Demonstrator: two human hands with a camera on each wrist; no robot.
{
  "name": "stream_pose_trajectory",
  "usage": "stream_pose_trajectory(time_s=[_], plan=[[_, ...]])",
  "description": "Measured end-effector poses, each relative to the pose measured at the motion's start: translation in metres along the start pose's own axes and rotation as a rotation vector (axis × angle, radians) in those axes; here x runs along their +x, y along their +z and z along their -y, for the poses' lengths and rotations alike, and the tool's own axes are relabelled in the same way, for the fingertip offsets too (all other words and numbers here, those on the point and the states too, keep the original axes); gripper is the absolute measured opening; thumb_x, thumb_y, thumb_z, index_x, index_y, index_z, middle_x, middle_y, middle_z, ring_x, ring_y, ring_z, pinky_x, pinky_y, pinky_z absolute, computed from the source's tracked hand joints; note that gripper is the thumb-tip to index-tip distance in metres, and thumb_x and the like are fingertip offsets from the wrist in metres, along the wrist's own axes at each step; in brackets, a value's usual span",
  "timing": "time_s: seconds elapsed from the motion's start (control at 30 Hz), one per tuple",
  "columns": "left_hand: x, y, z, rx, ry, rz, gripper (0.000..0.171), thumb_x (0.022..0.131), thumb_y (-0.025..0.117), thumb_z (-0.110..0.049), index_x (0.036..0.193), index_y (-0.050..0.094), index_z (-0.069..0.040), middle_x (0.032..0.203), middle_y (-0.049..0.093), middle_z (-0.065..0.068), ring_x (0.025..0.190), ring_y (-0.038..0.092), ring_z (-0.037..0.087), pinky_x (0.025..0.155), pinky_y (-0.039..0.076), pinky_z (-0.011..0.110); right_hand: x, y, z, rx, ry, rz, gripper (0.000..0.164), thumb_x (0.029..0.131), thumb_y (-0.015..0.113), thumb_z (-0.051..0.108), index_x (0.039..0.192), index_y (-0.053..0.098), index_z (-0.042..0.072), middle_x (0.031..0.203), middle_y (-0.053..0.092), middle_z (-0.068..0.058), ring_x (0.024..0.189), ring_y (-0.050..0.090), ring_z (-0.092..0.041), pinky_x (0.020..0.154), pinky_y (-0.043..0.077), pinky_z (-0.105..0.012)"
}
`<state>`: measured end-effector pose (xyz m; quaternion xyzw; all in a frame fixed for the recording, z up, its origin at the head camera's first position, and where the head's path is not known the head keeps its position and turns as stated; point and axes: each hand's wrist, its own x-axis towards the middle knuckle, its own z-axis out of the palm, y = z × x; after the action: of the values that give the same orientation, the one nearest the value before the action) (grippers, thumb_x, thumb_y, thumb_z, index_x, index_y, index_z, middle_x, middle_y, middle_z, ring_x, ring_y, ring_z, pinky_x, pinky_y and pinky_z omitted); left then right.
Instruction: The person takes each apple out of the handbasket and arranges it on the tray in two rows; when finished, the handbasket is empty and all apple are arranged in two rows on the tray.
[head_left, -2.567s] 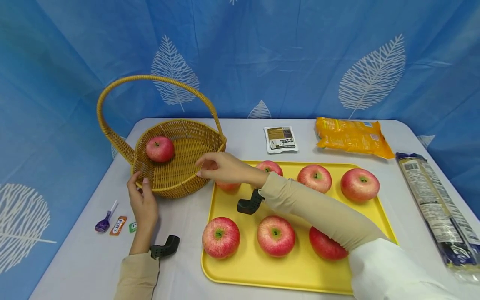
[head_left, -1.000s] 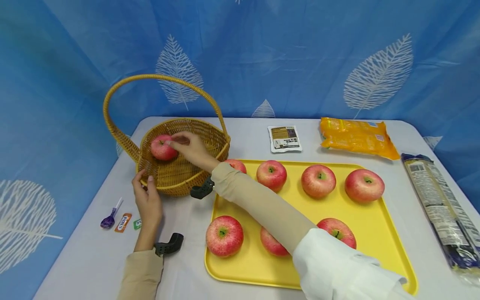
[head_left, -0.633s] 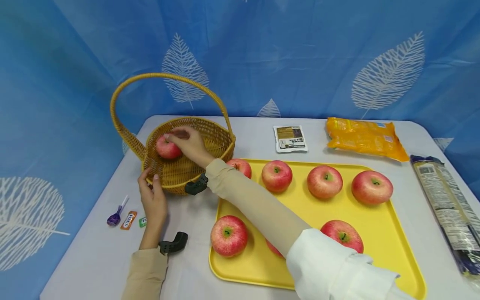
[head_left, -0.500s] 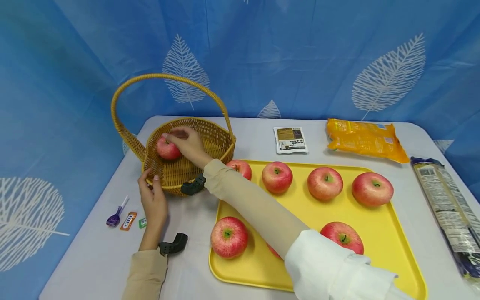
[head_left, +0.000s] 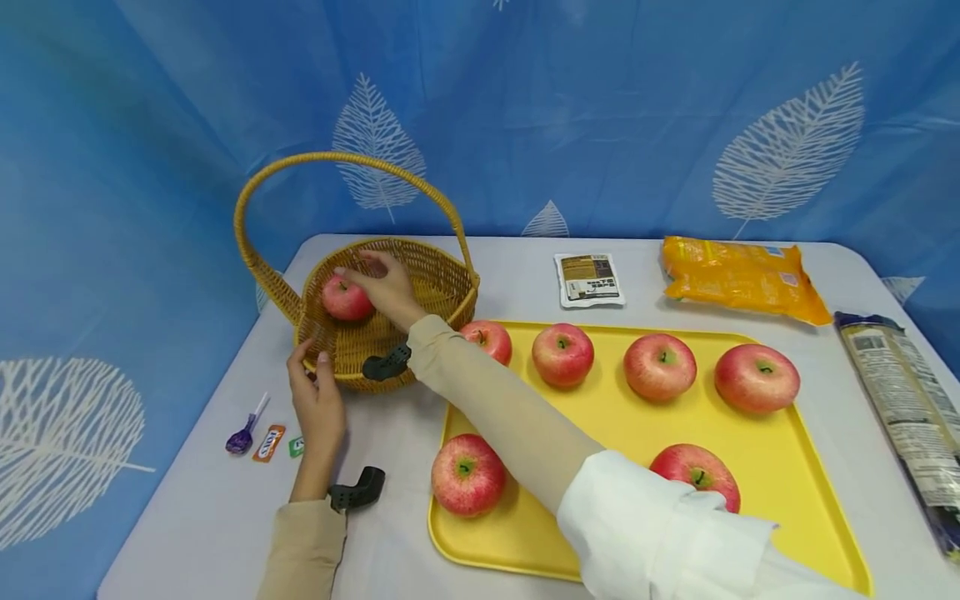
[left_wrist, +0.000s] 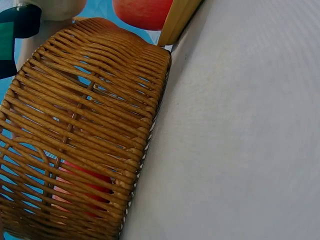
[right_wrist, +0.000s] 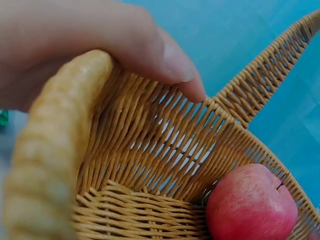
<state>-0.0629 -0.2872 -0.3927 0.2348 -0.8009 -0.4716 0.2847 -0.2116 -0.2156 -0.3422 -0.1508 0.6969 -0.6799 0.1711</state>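
A brown wicker basket (head_left: 360,350) with a tall hoop handle stands at the left of the table. My left hand (head_left: 320,408) holds its near-left rim; in the right wrist view that hand (right_wrist: 115,40) lies over the woven edge. Inside, a red apple (head_left: 345,302) rests against the left wall. My right hand (head_left: 390,292) reaches over the right side of the rim into the basket. Its thumb lies across the apple's top in the head view, while the right wrist view shows the apple (right_wrist: 250,205) largely uncovered. Whether thumb and apple touch is unclear.
A yellow tray (head_left: 525,550) with several apples (head_left: 468,475) fills the right side, partly under my right arm. Behind it lie a small white packet (head_left: 588,280) and an orange bag (head_left: 742,279). A long pack (head_left: 900,400) lies far right, a lollipop (head_left: 242,437) and wrapped sweets (head_left: 268,443) left.
My right hand has moved from the basket's right rim leftward to the apple inside. Lately it has shifted only slightly. My left hand stays on the rim. The whole scene has slid right in view.
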Motion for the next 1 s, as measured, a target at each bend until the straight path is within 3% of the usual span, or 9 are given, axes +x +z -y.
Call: stream_pose_trajectory(time_s=[0.17, 0.47, 0.87, 1.0], plan=[[-0.0004, -0.0018, -0.0004, 0.005, 0.008, 0.001, 0.044, 0.097, 0.033, -0.034, 0.134, 0.033, -0.01, 0.142, 0.033, 0.011, 0.124, 0.034, 0.022, 0.1, 0.028, 0.044, -0.0019, -0.0007, -0.0007, -0.063, 0.11, 0.101, 0.072, 0.08, 0.063, 0.043, 0.142, 0.027, 0.029, 0.149, 0.024, 0.001, 0.133, 0.031, -0.024, 0.102, 0.035, -0.044], [0.0, 0.0001, 0.002, -0.003, 0.006, 0.013, 0.045, 0.097, 0.033, -0.035, 0.134, 0.032, -0.01, 0.143, 0.031, 0.011, 0.128, 0.032, 0.023, 0.103, 0.027, 0.046, -0.0016, -0.0046, -0.0015, -0.126, 0.19, 0.291, 0.089, 0.081, 0.053, 0.057, 0.146, 0.0, 0.028, 0.153, 0.01, 0.002, 0.139, 0.018, -0.024, 0.107, 0.026, -0.046], [-0.0003, 0.0003, 0.0014, -0.006, 0.022, 0.001, 0.044, 0.097, 0.033, -0.034, 0.134, 0.033, -0.009, 0.141, 0.033, 0.012, 0.12, 0.036, 0.02, 0.096, 0.03, 0.041, 0.0002, -0.0039, -0.0018, -0.127, 0.2, 0.317, 0.08, 0.085, 0.048, 0.053, 0.146, 0.003, 0.028, 0.153, 0.011, 0.003, 0.139, 0.019, -0.022, 0.108, 0.026, -0.045], [-0.0009, -0.0013, 0.0016, 0.002, 0.015, 0.01, 0.045, 0.097, 0.032, -0.034, 0.135, 0.032, -0.009, 0.142, 0.032, 0.012, 0.122, 0.035, 0.021, 0.097, 0.029, 0.043, -0.0024, -0.0029, -0.0029, -0.191, 0.172, 0.316, 0.08, 0.085, 0.052, 0.047, 0.146, 0.006, 0.026, 0.152, 0.015, 0.001, 0.137, 0.023, -0.022, 0.106, 0.029, -0.043]])
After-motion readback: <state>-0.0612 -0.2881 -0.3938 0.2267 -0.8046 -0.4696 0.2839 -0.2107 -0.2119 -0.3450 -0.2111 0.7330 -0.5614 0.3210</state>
